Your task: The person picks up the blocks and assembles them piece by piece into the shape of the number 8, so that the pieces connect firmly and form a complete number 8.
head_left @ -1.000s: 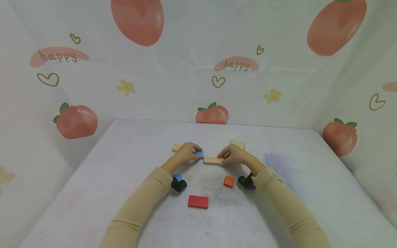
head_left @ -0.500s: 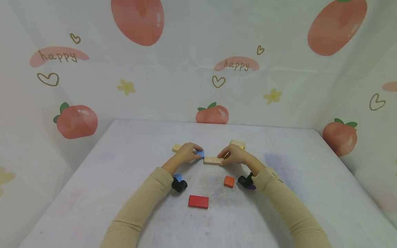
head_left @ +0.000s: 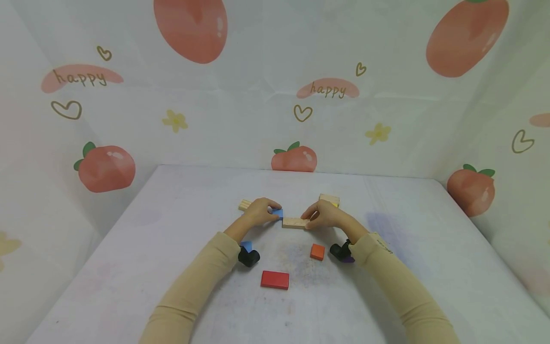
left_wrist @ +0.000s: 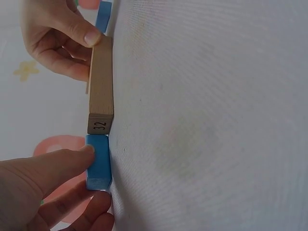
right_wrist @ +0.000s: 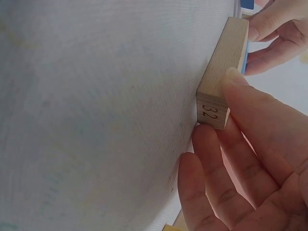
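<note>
My left hand (head_left: 259, 211) pinches a small blue block (left_wrist: 98, 161) between thumb and fingers, down at the tabletop. Its end sits right at the end of a long plain wooden block (head_left: 294, 223), so the two line up in a row. The right hand (head_left: 325, 213) grips that wooden block at its far end, thumb (right_wrist: 238, 82) on the near face and fingers curled behind. Both ends of the wooden block carry the number 32, one showing in each wrist view. Past the right hand, the left wrist view shows another blue block (left_wrist: 103, 17).
A red block (head_left: 275, 280) and an orange block (head_left: 317, 252) lie nearer the front. Another blue piece (head_left: 247, 245) is partly behind the left wrist camera (head_left: 248, 257). Light wooden pieces (head_left: 244, 205) sit behind the left hand, and a wooden block (head_left: 329, 198) behind the right.
The left hand has shifted very slightly right with the blue block, toward the end of the wooden block. My right hand and the wooden block have stayed in place.
</note>
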Available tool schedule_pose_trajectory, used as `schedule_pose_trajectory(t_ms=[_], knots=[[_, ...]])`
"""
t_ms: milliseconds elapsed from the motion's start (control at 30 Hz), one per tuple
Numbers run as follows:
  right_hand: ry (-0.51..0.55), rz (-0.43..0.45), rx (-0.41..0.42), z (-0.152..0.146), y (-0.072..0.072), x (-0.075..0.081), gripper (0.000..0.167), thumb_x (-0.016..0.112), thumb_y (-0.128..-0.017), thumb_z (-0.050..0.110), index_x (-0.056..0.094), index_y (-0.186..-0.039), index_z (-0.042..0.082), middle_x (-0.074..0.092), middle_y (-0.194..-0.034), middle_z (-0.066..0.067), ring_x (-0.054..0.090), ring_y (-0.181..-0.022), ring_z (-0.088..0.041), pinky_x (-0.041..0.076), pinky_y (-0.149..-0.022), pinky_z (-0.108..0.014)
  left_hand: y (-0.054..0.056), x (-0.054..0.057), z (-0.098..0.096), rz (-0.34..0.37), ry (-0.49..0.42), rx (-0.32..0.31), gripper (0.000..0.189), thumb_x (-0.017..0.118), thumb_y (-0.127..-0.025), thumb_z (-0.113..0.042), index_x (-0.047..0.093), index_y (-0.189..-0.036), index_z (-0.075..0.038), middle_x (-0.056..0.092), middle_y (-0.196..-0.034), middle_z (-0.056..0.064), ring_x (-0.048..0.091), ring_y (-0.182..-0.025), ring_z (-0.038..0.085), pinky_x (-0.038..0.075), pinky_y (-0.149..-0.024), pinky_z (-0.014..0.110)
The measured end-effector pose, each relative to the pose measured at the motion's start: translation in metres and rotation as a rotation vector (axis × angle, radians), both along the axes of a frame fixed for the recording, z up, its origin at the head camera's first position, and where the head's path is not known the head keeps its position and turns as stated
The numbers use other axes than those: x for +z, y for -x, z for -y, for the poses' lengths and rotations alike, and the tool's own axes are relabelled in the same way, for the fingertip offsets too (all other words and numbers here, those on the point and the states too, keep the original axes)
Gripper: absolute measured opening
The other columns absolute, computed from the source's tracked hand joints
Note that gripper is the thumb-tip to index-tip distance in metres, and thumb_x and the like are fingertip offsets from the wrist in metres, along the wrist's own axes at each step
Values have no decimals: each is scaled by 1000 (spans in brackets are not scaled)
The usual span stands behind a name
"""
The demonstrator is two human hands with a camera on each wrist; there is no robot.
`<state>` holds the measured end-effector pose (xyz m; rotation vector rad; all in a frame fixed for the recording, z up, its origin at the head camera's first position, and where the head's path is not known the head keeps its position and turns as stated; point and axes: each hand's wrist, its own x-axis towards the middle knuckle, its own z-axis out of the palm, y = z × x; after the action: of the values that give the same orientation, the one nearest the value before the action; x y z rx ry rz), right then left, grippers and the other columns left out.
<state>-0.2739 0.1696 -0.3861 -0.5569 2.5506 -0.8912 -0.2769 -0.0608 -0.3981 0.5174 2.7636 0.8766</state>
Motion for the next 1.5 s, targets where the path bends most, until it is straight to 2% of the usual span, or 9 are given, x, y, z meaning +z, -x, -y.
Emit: schedule_pose_trajectory(t_ms=[500, 967, 1500], knots=[[-10, 3, -15, 1, -1, 2, 27, 73, -79, 11, 70, -105, 2, 68, -109, -15, 65, -97, -25, 52, -86, -36, 2, -1, -1, -2, 9, 12, 32, 66, -85, -14, 67, -116, -11, 62, -125, 11, 59, -108, 26, 47, -93, 39], [-6, -31, 16, 0, 0, 0, 27, 73, -78, 11, 70, -104, 1, 70, -106, -15, 66, -93, -23, 53, -82, -34, -3, 2, -1, 13, 0, 23, 32, 65, -86, -15, 66, -117, -12, 59, -129, 11, 51, -124, 30, 41, -102, 44], [-8, 6, -15, 1, 0, -1, 27, 73, -79, 12, 71, -104, 4, 69, -109, -13, 65, -96, -22, 53, -84, -35, -3, 3, -1, 13, -5, 18, 35, 67, -85, -14, 64, -119, -10, 61, -124, 11, 55, -116, 28, 44, -98, 41]])
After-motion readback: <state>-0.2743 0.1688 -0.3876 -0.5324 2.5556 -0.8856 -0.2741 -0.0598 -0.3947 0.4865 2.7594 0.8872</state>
